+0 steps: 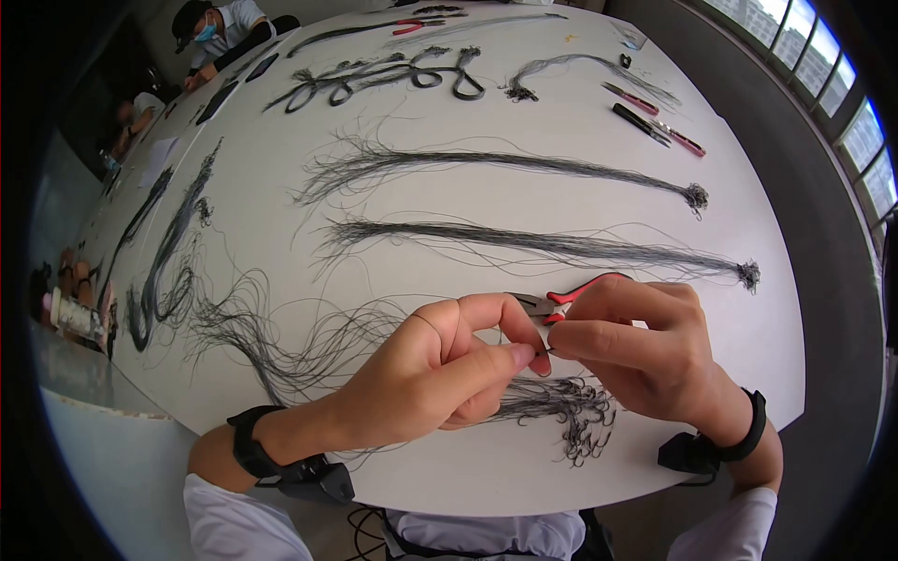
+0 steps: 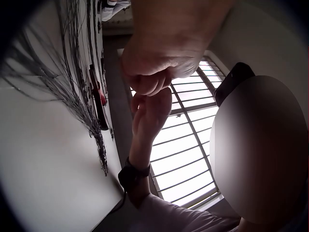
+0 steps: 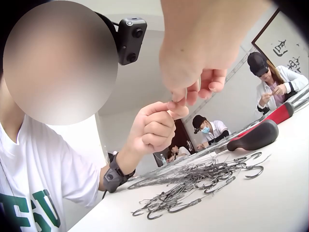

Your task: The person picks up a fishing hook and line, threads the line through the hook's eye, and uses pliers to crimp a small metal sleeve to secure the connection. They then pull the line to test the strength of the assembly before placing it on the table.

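Note:
In the head view, my left hand [image 1: 435, 369] pinches a small dark fish hook [image 1: 545, 352] between thumb and fingers. A thin dark line loops over its index finger. My right hand [image 1: 645, 346] meets it fingertip to fingertip, thumb and index finger pinching at the same hook, mostly hidden by the fingers. Both hands are raised above a bundle of fish hooks [image 3: 203, 181] on lines, its hooks spread near the table's front edge. Red-handled pliers [image 1: 552, 304] lie just behind the hands, partly covered by them.
Two long bundles of hooked line [image 1: 524, 166] stretch across the white table [image 1: 449, 201]. Snips [image 1: 641, 124] lie at the far right; looped bundles [image 1: 383, 75] are farther back. Loose line [image 1: 271, 327] tangles left of my hands. A masked person [image 1: 224, 33] sits at the far left.

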A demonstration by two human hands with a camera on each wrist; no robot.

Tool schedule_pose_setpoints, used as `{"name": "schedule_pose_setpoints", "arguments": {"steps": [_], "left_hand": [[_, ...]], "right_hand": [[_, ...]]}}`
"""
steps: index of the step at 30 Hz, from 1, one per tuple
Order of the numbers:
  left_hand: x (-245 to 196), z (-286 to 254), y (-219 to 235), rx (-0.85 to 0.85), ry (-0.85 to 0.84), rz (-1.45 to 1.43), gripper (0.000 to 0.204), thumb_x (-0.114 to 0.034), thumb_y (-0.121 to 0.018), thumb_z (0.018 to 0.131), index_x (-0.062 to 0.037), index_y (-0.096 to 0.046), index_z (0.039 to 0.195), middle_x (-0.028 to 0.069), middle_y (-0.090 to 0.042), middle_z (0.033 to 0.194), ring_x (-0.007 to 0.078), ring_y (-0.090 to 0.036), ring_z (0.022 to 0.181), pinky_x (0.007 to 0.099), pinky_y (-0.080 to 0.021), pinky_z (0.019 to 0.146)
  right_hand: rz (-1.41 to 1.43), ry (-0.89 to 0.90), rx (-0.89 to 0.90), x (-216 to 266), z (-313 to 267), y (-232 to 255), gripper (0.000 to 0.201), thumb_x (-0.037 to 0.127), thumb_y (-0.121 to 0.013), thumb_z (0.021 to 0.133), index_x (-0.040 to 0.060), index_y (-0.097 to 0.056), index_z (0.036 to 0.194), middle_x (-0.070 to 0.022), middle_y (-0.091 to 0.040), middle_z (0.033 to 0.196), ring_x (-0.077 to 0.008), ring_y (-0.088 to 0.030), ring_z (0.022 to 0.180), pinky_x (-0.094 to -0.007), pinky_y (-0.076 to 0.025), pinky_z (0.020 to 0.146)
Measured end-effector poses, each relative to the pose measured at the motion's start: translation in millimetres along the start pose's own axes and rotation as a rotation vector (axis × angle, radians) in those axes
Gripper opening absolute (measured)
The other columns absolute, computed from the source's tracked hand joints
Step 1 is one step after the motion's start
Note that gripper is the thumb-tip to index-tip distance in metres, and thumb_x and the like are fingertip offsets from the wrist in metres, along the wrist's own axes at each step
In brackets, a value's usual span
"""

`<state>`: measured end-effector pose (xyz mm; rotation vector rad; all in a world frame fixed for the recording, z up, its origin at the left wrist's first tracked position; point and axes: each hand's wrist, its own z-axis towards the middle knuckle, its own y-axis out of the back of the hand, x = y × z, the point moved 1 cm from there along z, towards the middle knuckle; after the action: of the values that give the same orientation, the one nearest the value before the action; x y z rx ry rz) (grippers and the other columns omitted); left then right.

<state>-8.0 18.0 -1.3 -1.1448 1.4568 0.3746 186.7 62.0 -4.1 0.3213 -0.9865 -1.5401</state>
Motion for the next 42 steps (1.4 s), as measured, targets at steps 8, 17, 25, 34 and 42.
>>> {"name": "schedule_pose_setpoints", "arguments": {"steps": [8, 17, 25, 34, 42], "left_hand": [[4.0, 2.8, 2.4, -0.021, -0.007, -0.061, 0.012, -0.01, -0.041, 0.095, 0.001, -0.046, 0.098, -0.006, -0.029, 0.048, 0.0024, -0.02, 0.038, 0.0225, -0.015, 0.038], [12.8, 5.9, 1.0, -0.16, -0.104, 0.054, 0.006, -0.008, -0.042, 0.094, -0.0018, -0.043, 0.095, -0.005, -0.037, 0.047, 0.0023, -0.026, 0.038, 0.0208, -0.02, 0.039], [16.8, 8.4, 1.6, -0.221, -0.146, 0.055, 0.007, -0.008, -0.04, 0.095, -0.0019, -0.043, 0.095, -0.0051, -0.036, 0.047, 0.0019, -0.024, 0.038, 0.0207, -0.02, 0.038], [24.9, 13.8, 10.0, -0.388, -0.193, 0.068, 0.005, -0.007, -0.04, 0.094, -0.0025, -0.042, 0.095, -0.0056, -0.034, 0.047, 0.002, -0.022, 0.038, 0.0213, -0.02, 0.037], [29.3, 18.2, 12.6, -0.423, -0.261, 0.122, 0.005, -0.007, -0.04, 0.094, -0.0022, -0.041, 0.093, -0.0057, -0.031, 0.047, 0.0023, -0.02, 0.038, 0.0217, -0.02, 0.037]], "right_hand": [[0.055, -0.061, -0.017, -5.4, 2.0, -3.6, 0.022, 0.0, -0.069, 0.065, 0.0111, -0.064, 0.083, -0.0007, -0.055, 0.071, -0.0154, -0.053, 0.051, -0.0272, -0.04, 0.042], [0.214, -0.247, -0.034, 1.7, 8.8, -10.9, 0.018, 0.0, -0.069, 0.07, 0.006, -0.062, 0.085, -0.004, -0.058, 0.076, -0.0167, -0.057, 0.056, -0.0255, -0.043, 0.045], [0.081, -0.114, -0.187, -2.1, 6.4, -22.9, 0.019, -0.003, -0.069, 0.065, 0.0063, -0.059, 0.079, -0.0044, -0.057, 0.078, -0.0168, -0.057, 0.057, -0.0257, -0.043, 0.045], [-0.226, -0.345, 0.141, -11.4, 2.0, -9.3, 0.023, 0.006, -0.071, 0.065, 0.0061, -0.053, 0.079, -0.0052, -0.054, 0.082, -0.0244, -0.053, 0.08, -0.0328, -0.045, 0.067], [-0.287, -0.266, 0.34, -15.4, -20.2, -7.7, 0.025, 0.01, -0.067, 0.067, 0.0017, -0.056, 0.088, -0.0144, -0.048, 0.098, -0.0308, -0.046, 0.094, -0.0413, -0.038, 0.087]]}}
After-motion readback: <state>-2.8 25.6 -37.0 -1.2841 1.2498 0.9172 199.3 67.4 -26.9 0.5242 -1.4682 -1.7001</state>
